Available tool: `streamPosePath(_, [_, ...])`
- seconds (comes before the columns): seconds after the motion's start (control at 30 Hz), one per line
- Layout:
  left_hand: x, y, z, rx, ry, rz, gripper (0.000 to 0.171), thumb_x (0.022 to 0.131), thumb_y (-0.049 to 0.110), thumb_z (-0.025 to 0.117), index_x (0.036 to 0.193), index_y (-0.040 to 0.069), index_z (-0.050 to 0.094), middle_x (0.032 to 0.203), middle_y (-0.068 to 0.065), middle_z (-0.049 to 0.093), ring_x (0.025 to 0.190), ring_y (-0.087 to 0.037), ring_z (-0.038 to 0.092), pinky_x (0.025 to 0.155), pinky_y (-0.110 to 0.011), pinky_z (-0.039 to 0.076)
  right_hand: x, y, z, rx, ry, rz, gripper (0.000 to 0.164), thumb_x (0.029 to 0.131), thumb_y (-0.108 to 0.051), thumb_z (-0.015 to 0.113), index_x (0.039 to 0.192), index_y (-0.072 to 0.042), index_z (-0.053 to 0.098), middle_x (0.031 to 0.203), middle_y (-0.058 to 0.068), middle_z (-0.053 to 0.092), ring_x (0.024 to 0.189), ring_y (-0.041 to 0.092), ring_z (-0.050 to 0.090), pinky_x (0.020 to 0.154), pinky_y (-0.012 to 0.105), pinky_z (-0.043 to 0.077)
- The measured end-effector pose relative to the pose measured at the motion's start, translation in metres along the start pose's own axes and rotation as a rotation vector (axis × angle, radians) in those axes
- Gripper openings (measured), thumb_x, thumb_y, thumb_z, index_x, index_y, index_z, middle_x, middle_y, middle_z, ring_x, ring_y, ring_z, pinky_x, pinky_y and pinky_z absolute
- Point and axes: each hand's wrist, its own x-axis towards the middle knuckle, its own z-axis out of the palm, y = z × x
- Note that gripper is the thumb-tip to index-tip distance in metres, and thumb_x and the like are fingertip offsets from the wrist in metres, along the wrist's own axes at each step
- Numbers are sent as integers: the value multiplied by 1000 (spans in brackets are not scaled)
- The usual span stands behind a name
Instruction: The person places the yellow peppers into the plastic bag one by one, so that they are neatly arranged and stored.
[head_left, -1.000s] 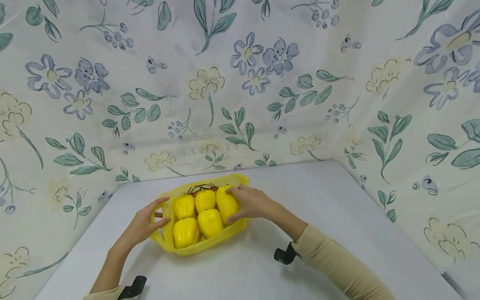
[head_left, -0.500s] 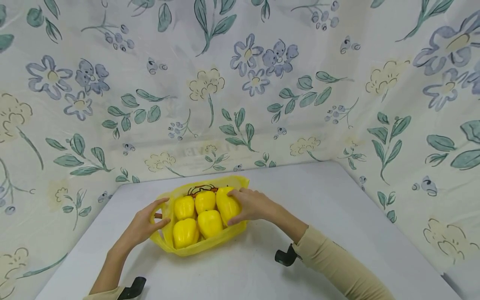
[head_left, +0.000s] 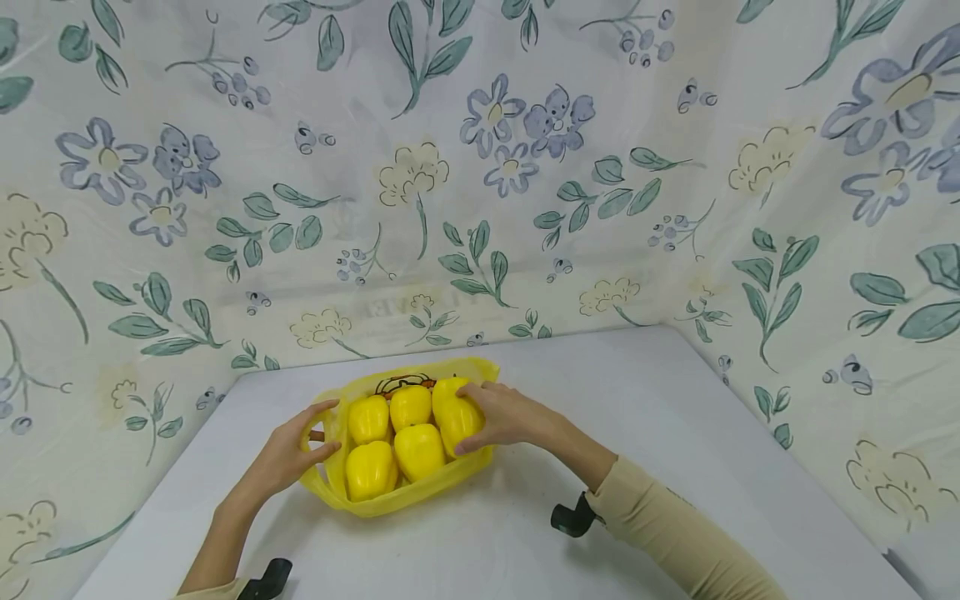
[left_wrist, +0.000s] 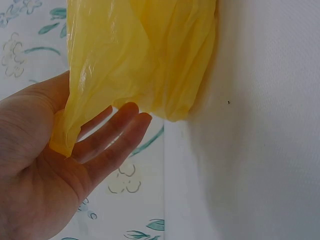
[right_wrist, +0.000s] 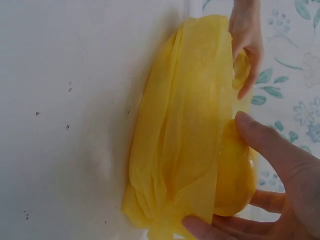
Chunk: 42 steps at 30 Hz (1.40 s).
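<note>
In the head view a yellow plastic bag (head_left: 416, 493) lies with its mouth wide and several glossy yellow bell peppers (head_left: 420, 452) inside. My left hand (head_left: 287, 447) holds the bag's left end, thumb and fingers spread apart around its handle strip. The left wrist view shows that strip (left_wrist: 64, 135) running across the hand beside the thumb. At the bag's right end my right hand (head_left: 510, 414) grips a yellow pepper (head_left: 460, 423) between thumb and fingers. Another pepper (head_left: 447, 390) sits just behind it. Bag film hides part of the gripped pepper (right_wrist: 235, 177) in the right wrist view.
The bag rests on a white table (head_left: 637, 400). A floral-patterned curtain (head_left: 337, 250) rises behind the table and along its sides. Black camera mounts (head_left: 573, 517) stick out from both wrists.
The pepper in my right hand has shifted slightly nearer, so it now shows apart from the one behind it. My left hand and the bag stay in place; the view tips up slightly.
</note>
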Motion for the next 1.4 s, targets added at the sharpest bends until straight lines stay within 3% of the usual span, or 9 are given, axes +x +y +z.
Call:
streamPosePath(0.37, [-3, -2, 2, 3, 6, 10, 66, 88, 21, 73, 146, 12, 42, 144, -25, 48, 104, -36, 66, 75, -34, 62, 0, -1, -1, -32, -17, 15, 87, 72, -58, 79, 142, -17, 47, 141, 8, 54, 117, 21, 55, 102, 39, 50])
streamPosePath(0.83, [-5, -5, 4, 2, -2, 11, 67, 88, 22, 73, 146, 12, 42, 144, -26, 47, 104, -36, 66, 74, -34, 62, -4, -1, -3, -28, -49, 26, 85, 74, -59, 77, 142, -17, 49, 144, 7, 54, 128, 24, 52, 108, 44, 47])
streamPosePath(1.1, [-1, -5, 0, 0, -2, 24, 67, 89, 22, 73, 147, 13, 42, 144, -25, 48, 104, -36, 66, 75, -35, 62, -3, -2, -18, -10, -48, 24, 83, 76, -60, 75, 143, -21, 47, 131, 5, 61, 115, 19, 56, 95, 37, 54])
streamPosePath(1.4, [2, -2, -3, 2, -8, 9, 67, 89, 21, 73, 147, 13, 41, 145, -25, 47, 105, -37, 65, 75, -35, 62, -5, -1, -33, 70, -47, -12, 79, 80, -54, 75, 144, -18, 46, 133, 12, 61, 123, 29, 57, 91, 40, 58])
